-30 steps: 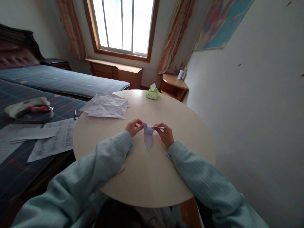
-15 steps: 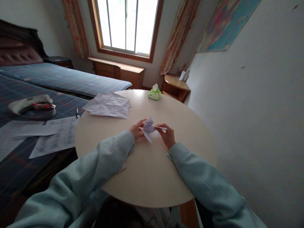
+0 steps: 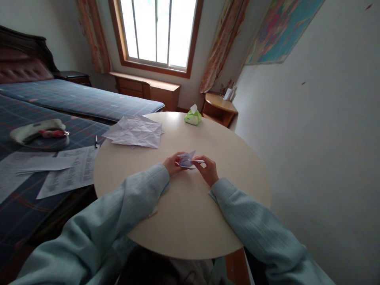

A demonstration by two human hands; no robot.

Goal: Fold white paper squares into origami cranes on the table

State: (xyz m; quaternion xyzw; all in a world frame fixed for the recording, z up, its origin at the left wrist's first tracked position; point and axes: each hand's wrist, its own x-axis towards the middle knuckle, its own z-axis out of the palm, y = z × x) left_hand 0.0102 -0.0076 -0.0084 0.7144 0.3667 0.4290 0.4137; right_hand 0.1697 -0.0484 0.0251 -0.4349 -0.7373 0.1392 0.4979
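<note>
A folded white paper figure (image 3: 186, 159) with pointed flaps is held just above the round table (image 3: 190, 213). My left hand (image 3: 173, 164) is closed on its left side, fingers curled round the paper. On the other side, my right hand (image 3: 208, 170) pinches a narrow pointed part of the same paper between thumb and fingers. Parts of both hands' fingertips are hidden by the folds. Beyond my left hand lies a stack of creased white paper sheets (image 3: 136, 132) on the table.
A green tissue pack (image 3: 192, 116) stands at the table's far edge. Left of the table, a plaid bed (image 3: 80, 97) carries printed sheets (image 3: 69, 174), a pen (image 3: 96, 141) and a pale pouch (image 3: 38, 132). A white wall (image 3: 320, 158) rises on the right.
The paper figure has turned between my hands: its lower flap, which pointed down toward me, now lies nearly level. An upper flap points up and right. Both hands stay almost in place.
</note>
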